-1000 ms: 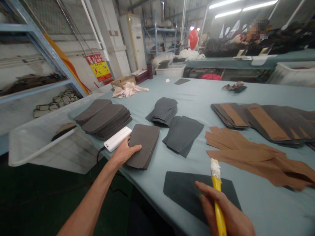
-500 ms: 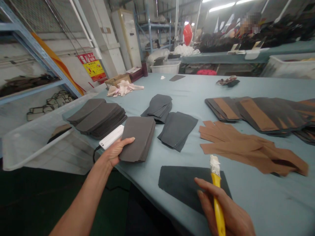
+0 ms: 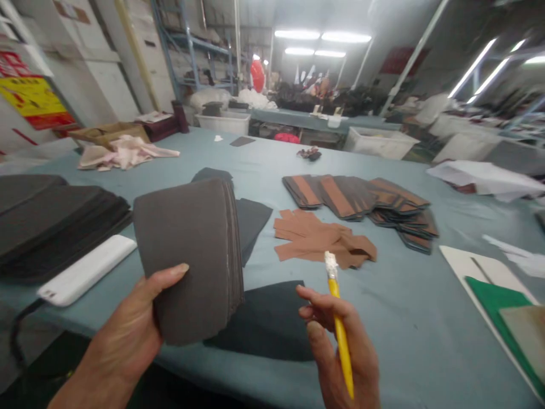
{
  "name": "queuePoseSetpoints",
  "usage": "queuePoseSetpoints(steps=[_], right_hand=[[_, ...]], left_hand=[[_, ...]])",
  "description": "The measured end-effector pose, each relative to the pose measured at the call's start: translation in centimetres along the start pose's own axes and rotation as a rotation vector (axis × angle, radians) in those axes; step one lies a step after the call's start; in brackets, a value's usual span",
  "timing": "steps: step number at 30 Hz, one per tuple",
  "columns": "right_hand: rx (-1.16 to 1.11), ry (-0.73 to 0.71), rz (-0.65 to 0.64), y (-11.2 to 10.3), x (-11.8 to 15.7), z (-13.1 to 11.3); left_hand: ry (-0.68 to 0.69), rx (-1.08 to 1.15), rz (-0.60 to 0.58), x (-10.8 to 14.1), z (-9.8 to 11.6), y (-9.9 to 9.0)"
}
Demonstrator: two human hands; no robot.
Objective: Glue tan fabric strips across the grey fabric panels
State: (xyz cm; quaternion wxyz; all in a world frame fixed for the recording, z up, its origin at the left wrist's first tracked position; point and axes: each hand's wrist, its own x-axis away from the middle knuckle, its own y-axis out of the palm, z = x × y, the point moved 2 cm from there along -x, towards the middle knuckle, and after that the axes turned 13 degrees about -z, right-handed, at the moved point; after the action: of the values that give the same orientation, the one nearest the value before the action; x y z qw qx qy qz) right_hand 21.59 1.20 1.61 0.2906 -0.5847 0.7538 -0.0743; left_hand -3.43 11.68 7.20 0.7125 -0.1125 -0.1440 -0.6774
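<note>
My left hand [image 3: 131, 329] grips a thick stack of dark grey fabric pieces [image 3: 187, 250], thumb on its front face, tilted up above the table. In my right hand [image 3: 344, 335] is a yellow-handled paintbrush [image 3: 340, 329], its bristles coated white and pointing away from me. The handle rests between the fingers; the thumb and index finger are apart from each other. A single dark panel [image 3: 272, 324] lies flat on the table between my hands, partly hidden by the held stack. Behind that stack, more dark pieces [image 3: 253, 221] are partly covered.
Brown strips [image 3: 319, 238] lie mid-table, with dark panels bearing brown bands [image 3: 340, 193] beyond. At left are more dark stacks [image 3: 63, 221] and a white power strip [image 3: 89, 270]. A white board [image 3: 460, 267] with green material is at right. Pink cloth [image 3: 123, 152] sits farther back.
My left hand has lifted the grey stack closer and more upright. The brush has stayed in my right hand, near the dark panel. The view has turned right.
</note>
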Motion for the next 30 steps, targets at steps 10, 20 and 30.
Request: queuePoseSetpoints(steps=[10, 20, 30], right_hand=[[-0.317, 0.215, 0.2, -6.0, 2.9, 4.1], [-0.083, 0.509, 0.358, -13.8, 6.9, 7.9], [0.165, 0.493, 0.177, -15.4, 9.8, 8.6]], left_hand=[[-0.203, 0.314, -0.498, 3.7, -5.7, 15.2], [-0.259, 0.426, -0.865, 7.7, -8.6, 24.9], [-0.315, 0.166, -1.003, 6.6, -9.3, 26.0]])
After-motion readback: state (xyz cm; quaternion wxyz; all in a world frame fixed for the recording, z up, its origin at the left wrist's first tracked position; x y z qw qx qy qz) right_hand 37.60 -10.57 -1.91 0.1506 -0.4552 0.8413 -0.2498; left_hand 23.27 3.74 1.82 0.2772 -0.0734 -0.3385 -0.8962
